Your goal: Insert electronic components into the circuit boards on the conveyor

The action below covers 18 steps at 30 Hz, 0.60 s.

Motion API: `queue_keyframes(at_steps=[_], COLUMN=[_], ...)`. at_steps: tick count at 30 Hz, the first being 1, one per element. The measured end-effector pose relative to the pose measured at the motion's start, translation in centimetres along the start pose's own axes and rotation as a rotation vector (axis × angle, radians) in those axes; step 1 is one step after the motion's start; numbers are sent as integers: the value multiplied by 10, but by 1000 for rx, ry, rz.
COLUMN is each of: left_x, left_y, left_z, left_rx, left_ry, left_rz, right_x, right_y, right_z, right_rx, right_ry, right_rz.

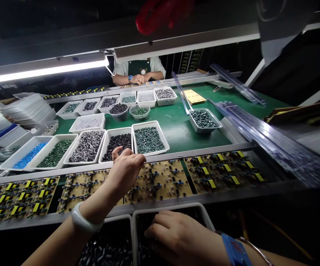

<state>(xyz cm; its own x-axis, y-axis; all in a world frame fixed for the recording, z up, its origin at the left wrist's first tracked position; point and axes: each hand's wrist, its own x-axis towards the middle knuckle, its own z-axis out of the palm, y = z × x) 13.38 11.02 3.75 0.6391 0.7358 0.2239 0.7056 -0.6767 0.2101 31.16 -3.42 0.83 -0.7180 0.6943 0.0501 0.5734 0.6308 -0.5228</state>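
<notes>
My left hand (128, 168) reaches over a tan circuit board (165, 177) in the rail. Its fingers are curled and closed, and the fingertips are hidden, so anything they pinch does not show. Down in a white bin (173, 210) near me is my right hand (176, 232), fingers bent together and tips lost in the dark. Small dark parts lie in that bin. A neighbouring bin on the left holds shiny black parts (104, 253). Just beyond my left hand stand a tray of dark brown parts (118, 142) and a tray of green parts (149, 139).
Boards with yellow blocks (226, 168) sit in the rail at both sides. Several trays of small parts cover the green table (173, 125). Clear plastic tubes (273, 136) lie at right. Opposite, a person (139, 72) works with both hands. A lit lamp (46, 70) hangs above.
</notes>
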Motion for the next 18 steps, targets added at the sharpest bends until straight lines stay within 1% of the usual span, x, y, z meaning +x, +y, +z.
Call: queue_keyframes(at_steps=[3,7,9,12,14,15,16,17,18], left_x=[1,1,-1,-11,-25,-35,-46,-59,-74], left_y=[3,4,3,0,-1,-1,-1,0,0], left_z=[-2,-4,-4,-9,-16,-20,-23,-25,-26], left_rx=[32,53,54,50,43,37,30,24,27], left_ry=[-6,-20,3,114,184,192,175,134,49], left_rz=[35,67,82,105,121,130,141,154,172], right_x=[0,-1,-2,-2,0,1,3,5,8], right_y=[1,2,2,2,2,2,2,3,3], right_z=[-2,-9,-11,-8,0,6,12,18,23], right_rx=[48,194,184,-43,-216,-279,-323,-352,-370], right_ry=[2,85,106,56,16,7,6,11,18], right_rz=[12,58,60,30,-17,-47,-77,-105,-130])
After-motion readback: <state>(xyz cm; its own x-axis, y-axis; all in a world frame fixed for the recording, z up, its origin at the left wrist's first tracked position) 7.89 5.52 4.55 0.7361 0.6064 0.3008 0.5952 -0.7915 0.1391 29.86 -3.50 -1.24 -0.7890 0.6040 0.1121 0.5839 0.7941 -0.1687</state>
